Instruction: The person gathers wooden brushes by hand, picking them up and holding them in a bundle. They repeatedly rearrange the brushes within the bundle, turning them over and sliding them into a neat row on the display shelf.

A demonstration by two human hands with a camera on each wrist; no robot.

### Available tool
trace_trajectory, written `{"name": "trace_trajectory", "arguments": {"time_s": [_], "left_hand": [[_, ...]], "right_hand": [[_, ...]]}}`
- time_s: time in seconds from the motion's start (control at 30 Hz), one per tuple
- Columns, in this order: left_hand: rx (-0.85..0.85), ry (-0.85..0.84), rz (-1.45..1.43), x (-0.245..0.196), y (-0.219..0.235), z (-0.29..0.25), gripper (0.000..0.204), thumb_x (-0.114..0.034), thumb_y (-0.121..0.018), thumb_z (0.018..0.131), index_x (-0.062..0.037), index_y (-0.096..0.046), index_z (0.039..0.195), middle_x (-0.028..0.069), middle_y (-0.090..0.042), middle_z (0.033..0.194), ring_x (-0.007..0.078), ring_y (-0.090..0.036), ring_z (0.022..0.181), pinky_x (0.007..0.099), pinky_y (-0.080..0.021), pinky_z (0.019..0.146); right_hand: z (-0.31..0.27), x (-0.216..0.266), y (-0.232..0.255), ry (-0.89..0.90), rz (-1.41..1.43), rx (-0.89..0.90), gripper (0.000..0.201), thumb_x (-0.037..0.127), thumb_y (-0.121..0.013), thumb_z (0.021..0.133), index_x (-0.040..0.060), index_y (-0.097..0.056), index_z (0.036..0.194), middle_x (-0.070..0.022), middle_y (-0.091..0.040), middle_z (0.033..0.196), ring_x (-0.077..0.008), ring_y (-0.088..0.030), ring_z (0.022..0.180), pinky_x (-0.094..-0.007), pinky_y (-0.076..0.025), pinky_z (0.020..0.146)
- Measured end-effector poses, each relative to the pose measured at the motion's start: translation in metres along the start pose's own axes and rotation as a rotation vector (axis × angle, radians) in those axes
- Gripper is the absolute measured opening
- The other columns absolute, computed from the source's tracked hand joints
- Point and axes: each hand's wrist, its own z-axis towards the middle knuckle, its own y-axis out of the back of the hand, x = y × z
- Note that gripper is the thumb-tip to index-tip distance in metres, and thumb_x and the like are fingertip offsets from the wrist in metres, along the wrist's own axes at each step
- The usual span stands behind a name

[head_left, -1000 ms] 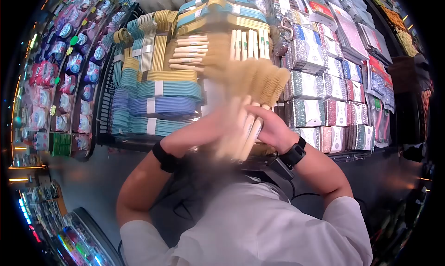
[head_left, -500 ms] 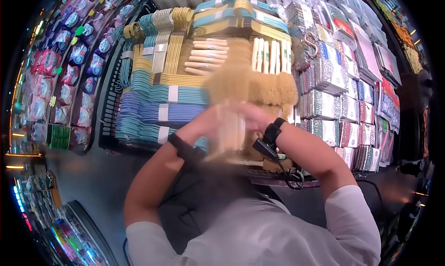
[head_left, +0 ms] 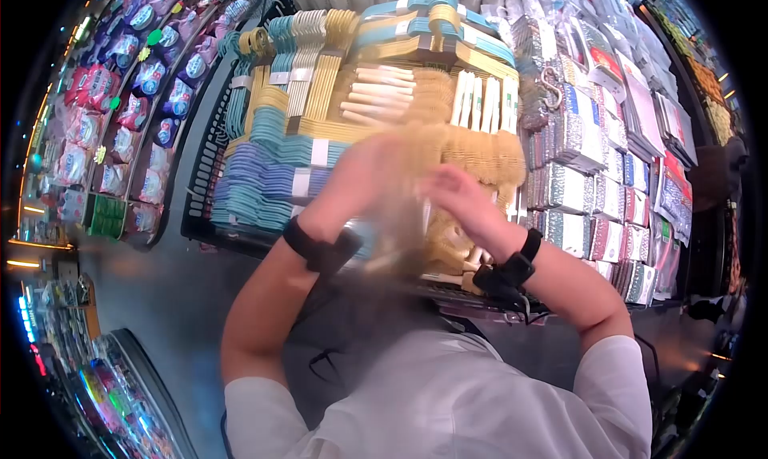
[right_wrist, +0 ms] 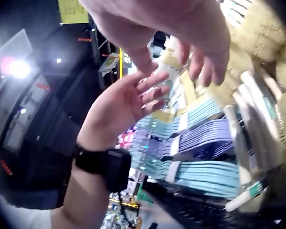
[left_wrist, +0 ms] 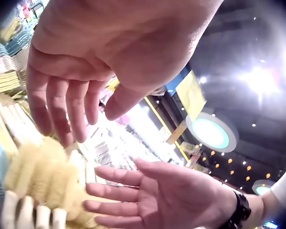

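Observation:
My left hand point(head_left: 360, 175) and right hand point(head_left: 468, 203) hover over tan-bristled brushes point(head_left: 480, 155) with pale handles, a gap between them. In the left wrist view, the left hand point(left_wrist: 105, 52) has loosely bent fingers above bundled brushes point(left_wrist: 43, 167), and the right hand point(left_wrist: 171, 195) lies palm up with spread fingers. The right wrist view shows the right hand point(right_wrist: 181, 28) over the left hand point(right_wrist: 119, 105), both with nothing gripped, beside white brush handles point(right_wrist: 257, 114). A blur covers the area just below the hands in the head view.
Teal, purple and yellow hangers point(head_left: 280, 151) fill the left of a black basket point(head_left: 200, 187). Packets of glittery cloths point(head_left: 572, 175) are stacked on the right. Pink and purple packages point(head_left: 132, 123) stand on a rack at the far left. Black straps circle both wrists.
One second ago the hands held a bunch of brushes together; now the hands are apart and hold nothing. The display has shifted slightly rightward and downward in the head view.

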Motion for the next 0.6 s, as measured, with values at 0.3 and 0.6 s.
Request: {"name": "trace_trajectory", "arguments": {"time_s": [0.3, 0.6], "left_hand": [[-0.095, -0.190, -0.398, -0.085, -0.025, -0.007, 0.020, -0.010, -0.052, 0.093, -0.0013, -0.060, 0.109, 0.0045, -0.066, 0.089, 0.0100, -0.061, 0.080, 0.0244, -0.049, 0.074], [-0.114, -0.648, 0.486, -0.119, -0.024, -0.036, 0.015, -0.008, -0.057, 0.086, -0.0054, -0.065, 0.099, 0.0119, -0.064, 0.077, 0.0250, -0.063, 0.066, 0.0314, -0.051, 0.062]], "right_hand": [[-0.046, 0.020, -0.088, -0.032, 0.344, 0.438, 0.043, 0.005, -0.065, 0.088, -0.0012, -0.049, 0.127, -0.0043, -0.063, 0.112, -0.0075, -0.059, 0.101, -0.0233, -0.048, 0.088], [-0.053, 0.015, -0.086, 0.036, 0.316, 0.491, 0.042, 0.006, -0.066, 0.087, 0.0018, -0.050, 0.124, 0.0008, -0.064, 0.102, -0.0046, -0.059, 0.091, -0.0187, -0.048, 0.074]]}}
